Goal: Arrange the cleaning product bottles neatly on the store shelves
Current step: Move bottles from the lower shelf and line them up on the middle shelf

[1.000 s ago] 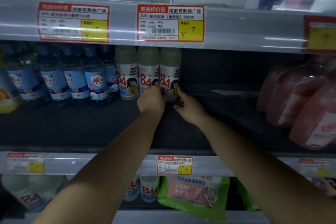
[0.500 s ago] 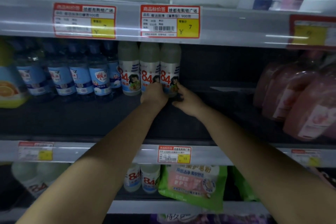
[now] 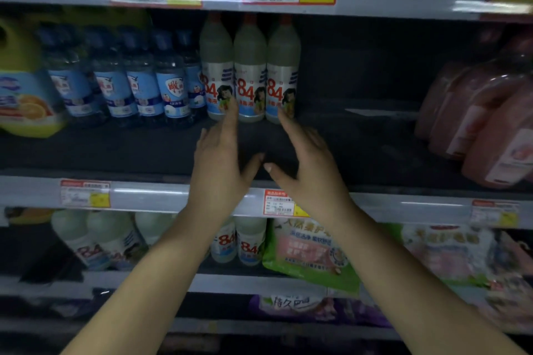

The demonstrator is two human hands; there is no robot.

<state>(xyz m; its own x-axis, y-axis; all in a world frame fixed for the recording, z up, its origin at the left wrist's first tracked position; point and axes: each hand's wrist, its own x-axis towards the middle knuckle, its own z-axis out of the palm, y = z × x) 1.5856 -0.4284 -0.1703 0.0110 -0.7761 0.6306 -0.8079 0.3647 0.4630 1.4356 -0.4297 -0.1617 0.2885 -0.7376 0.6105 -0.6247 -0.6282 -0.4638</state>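
Both hands spread wide and empty, left hand and right hand just short of three pale rigid plastic "84" bottles standing upright beyond the fingertips — likely liquid-heavy and slick, best gripped around the labelled waist.

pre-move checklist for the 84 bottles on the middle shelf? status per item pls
1. Left hand free: ok, fingers straight, holding nothing.
2. Right hand free: ok, open, empty.
3. Three white plastic 84-label bottles upright: ok.
4. Their labels face front: ok, all three read 84.
5. Bottles pulled to the dark shelf's front edge: not ok, they stand well back.
6. Free room on the shelf right of the row, before the pink bottles: ok.
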